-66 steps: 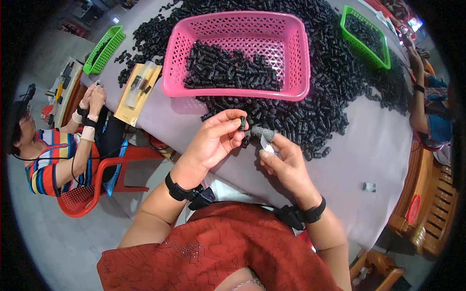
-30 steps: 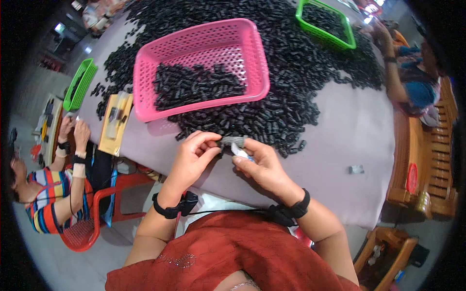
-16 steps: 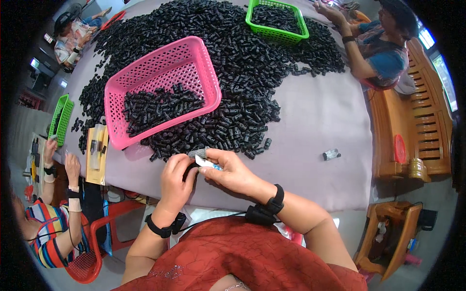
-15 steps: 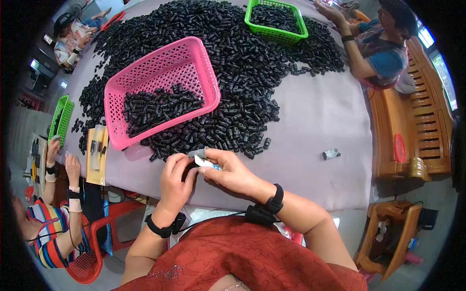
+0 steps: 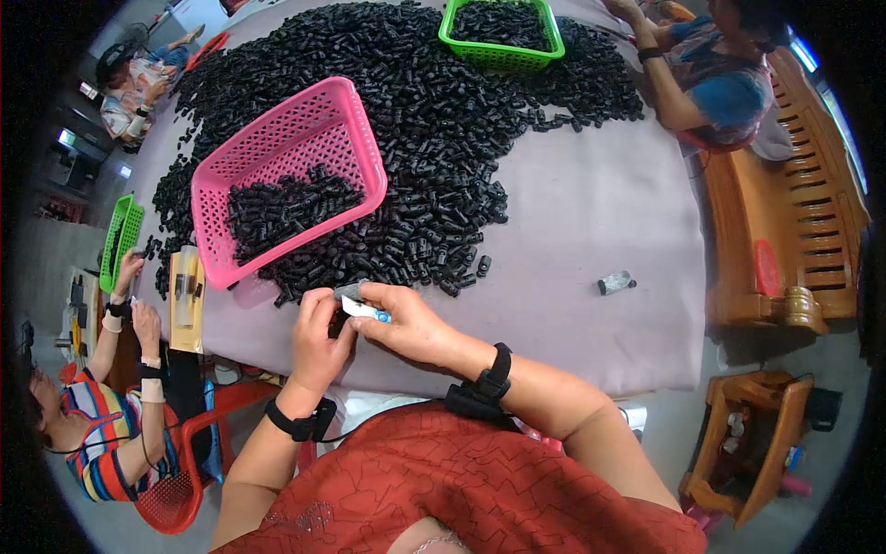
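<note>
My left hand (image 5: 318, 340) and my right hand (image 5: 406, 323) meet at the table's near edge, just in front of the pink basket. My right thumb and fingers grip a small white-and-blue tool (image 5: 365, 310), its white, pointed part toward my left hand. The fingers of my left hand are pinched round a small dark piece, mostly hidden. A grey sleeve-like bit (image 5: 350, 292) shows at my right index fingertip; whether it is worn or held I cannot tell. Ahead lies a wide heap of small black cylindrical parts (image 5: 443, 185).
On the heap rests a pink basket (image 5: 371, 175), partly filled with black parts. A green basket (image 5: 498, 61) stands farther back. At right lies a grey cylinder (image 5: 616, 283) on the cloth; at left, a yellow tray (image 5: 185, 323). Other people sit at left, far left and far right.
The view has shifted slightly, so the table's things and both hands appear farther left. My hands keep the same hold. The near-left person's hands have moved a little.
</note>
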### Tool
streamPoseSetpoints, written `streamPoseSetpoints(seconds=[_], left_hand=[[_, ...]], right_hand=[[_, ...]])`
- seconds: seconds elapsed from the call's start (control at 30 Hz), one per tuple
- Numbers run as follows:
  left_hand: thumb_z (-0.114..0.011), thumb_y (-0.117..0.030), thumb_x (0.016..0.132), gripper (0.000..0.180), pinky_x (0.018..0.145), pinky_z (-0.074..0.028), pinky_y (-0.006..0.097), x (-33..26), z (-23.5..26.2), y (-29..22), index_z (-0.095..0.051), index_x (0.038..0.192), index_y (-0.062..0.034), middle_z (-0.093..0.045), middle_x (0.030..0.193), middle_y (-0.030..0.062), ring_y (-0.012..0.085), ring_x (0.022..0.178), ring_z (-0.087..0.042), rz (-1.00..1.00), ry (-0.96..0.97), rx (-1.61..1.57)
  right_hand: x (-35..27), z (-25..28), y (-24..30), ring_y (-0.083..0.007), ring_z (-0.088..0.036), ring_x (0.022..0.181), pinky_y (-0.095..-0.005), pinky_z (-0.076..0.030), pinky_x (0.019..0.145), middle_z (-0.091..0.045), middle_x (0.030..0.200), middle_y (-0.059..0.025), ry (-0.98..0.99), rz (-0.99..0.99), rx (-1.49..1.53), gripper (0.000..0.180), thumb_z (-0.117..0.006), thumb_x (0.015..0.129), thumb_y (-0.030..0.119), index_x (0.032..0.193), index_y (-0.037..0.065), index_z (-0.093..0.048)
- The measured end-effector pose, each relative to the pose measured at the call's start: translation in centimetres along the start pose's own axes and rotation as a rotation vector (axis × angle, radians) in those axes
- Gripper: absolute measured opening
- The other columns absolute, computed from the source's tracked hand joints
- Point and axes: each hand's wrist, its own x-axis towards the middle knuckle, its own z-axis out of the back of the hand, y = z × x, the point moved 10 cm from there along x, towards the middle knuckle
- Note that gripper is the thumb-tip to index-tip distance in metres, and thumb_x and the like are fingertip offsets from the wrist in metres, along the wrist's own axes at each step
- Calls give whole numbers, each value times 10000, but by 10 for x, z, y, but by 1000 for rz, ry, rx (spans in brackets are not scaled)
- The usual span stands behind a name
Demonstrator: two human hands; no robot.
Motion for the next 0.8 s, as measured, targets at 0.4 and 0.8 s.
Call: streamPoseSetpoints(seconds=[0.4, 0.8], left_hand=[[-685, -36, 767, 261, 779, -499, 378, -4, 6, -8, -586, 1003, 19, -563, 1056, 161, 348, 928, -594, 5, -40, 37], [-700, -39, 794, 279, 684, -506, 308, -4, 18, 4, -610, 1055, -6, -588, 1041, 125, 253, 828, -623, 8, -151, -93]], right_hand=[[-3, 0, -3, -136, -552, 810, -313, -469, 726, -607, 868, -86, -61, 45, -81, 243, -635, 870, 135, 1051, -19, -588], [1, -6, -20, -27, -481, 659, -199, -399, 562, -578, 845, 20, -28, -192, 89, 215, -631, 897, 95, 1089, 0, -605]])
